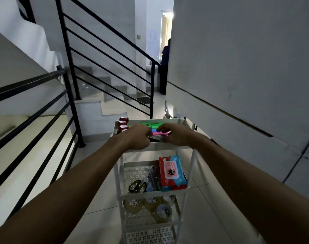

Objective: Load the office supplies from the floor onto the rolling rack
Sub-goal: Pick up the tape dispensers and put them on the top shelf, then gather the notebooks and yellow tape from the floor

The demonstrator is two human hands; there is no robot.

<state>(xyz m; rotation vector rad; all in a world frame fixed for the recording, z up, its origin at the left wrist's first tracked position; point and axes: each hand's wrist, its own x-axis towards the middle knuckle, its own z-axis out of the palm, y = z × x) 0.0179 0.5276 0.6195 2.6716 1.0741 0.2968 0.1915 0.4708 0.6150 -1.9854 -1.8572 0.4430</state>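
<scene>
A white rolling rack (167, 146) stands on the tiled floor in front of me. Its top tray holds green, pink and blue highlighters (151, 124) and red tape rolls (122, 123) along the left rim. My left hand (137, 137) and my right hand (171, 136) rest at the tray's near edge, together gripping a small clear packet (158, 137). On the second shelf lie scissors (137, 186) with green-black handles, clear pouches and wet-wipe packs (171, 170). The third shelf carries clear tape rolls (150, 206).
A black stair railing (35, 110) runs along the left, with stairs (100, 88) rising behind it. A white wall (238, 67) closes the right side. A person (165, 67) stands by a sink in the far doorway. A folded metal frame (169, 110) leans behind the rack.
</scene>
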